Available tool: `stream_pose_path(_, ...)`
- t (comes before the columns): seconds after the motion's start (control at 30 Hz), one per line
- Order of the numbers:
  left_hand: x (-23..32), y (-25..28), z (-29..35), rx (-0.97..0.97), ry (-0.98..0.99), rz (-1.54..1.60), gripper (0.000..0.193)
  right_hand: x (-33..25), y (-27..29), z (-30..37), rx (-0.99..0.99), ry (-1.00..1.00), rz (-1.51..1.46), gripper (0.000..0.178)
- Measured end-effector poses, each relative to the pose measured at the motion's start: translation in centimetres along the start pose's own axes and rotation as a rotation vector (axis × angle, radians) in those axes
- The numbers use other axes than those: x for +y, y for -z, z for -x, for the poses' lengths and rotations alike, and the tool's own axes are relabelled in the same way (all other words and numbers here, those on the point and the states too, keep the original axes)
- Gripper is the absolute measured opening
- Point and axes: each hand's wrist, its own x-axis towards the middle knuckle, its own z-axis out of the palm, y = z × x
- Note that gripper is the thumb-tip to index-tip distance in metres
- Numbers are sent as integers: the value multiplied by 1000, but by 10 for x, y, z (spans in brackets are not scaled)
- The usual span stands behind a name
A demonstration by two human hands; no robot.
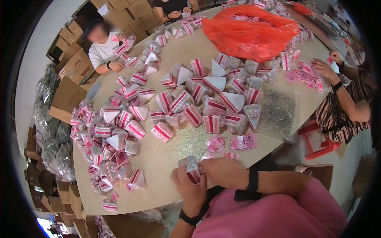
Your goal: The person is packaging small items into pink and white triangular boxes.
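Observation:
Near the table's front edge, my left hand [189, 188] is wrapped round a cake-slice-shaped ornament [193, 175] with pink and white layers and a sprinkled coating. My right hand [225, 171] is closed at the slice's right side, its fingertips pinched together against it. What those fingertips hold, if anything, is too small to make out. Just beyond my hands lie small pink printed cards [243, 142] and a scatter of tiny clear, shiny pieces [189, 142]. Further off, many similar cake slices [192, 116] are heaped across the middle of the table.
Another heap of cake slices [119, 142] covers the table's left side. A clear plastic sheet with thin metallic pieces [278, 111] lies to the right, and a red plastic bag [250, 37] at the back. Co-workers sit around the table; a red stool [317, 141] stands at right.

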Motion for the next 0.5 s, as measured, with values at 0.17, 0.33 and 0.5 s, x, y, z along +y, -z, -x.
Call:
stream_pose_path(0.17,0,3,-1,-10,36,36,72,2,-5,-1,-26,20,31,17)
stream_pose_path(0.33,0,4,3,-48,298,521,76,-7,12,-1,81,-176,-475,17)
stream_pose_path(0.5,2,5,4,-30,268,518,80,-10,24,1,14,-230,-582,16)
